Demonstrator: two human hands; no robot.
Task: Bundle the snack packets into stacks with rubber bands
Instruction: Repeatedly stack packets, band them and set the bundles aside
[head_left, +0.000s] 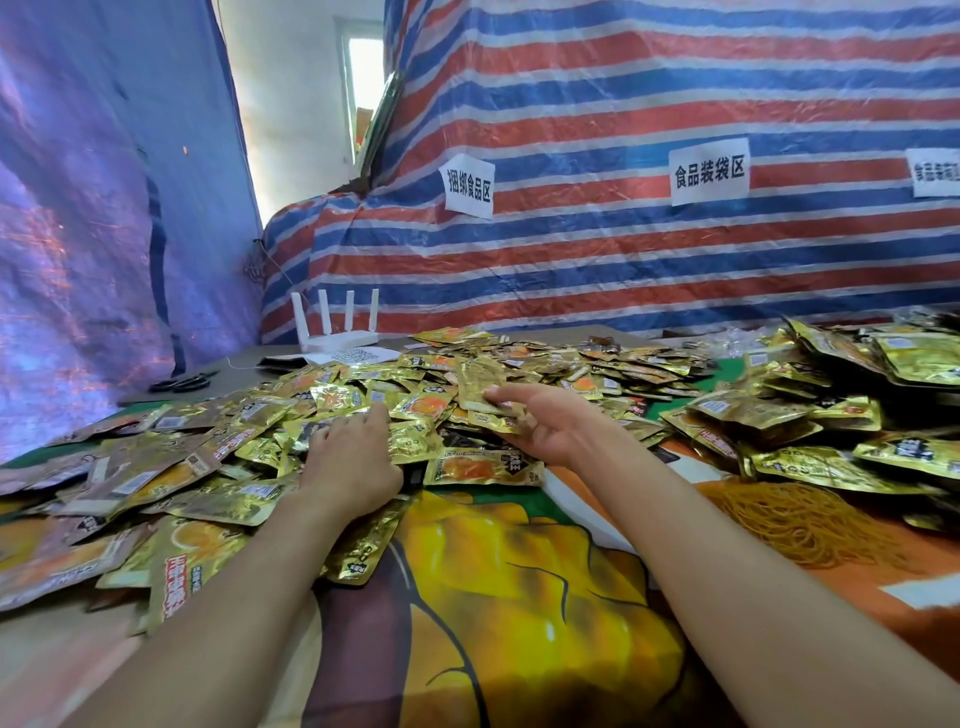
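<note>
A big heap of gold snack packets (415, 384) covers the middle and left of the table. My left hand (353, 457) lies palm down on the packets, fingers spread flat. My right hand (545, 421) is turned palm up, and its thumb and fingers pinch a small stack of gold packets (480, 387) lifted off the heap. One packet (483, 467) lies flat between my two hands. A pile of tan rubber bands (800, 519) sits to the right of my right forearm.
More gold packets (831, 415) are piled at the right. A white router (332, 327) and black scissors (182, 383) stand at the far left of the table. A striped tarp (623, 249) with paper labels walls the back. An orange printed cloth (509, 597) covers the near table.
</note>
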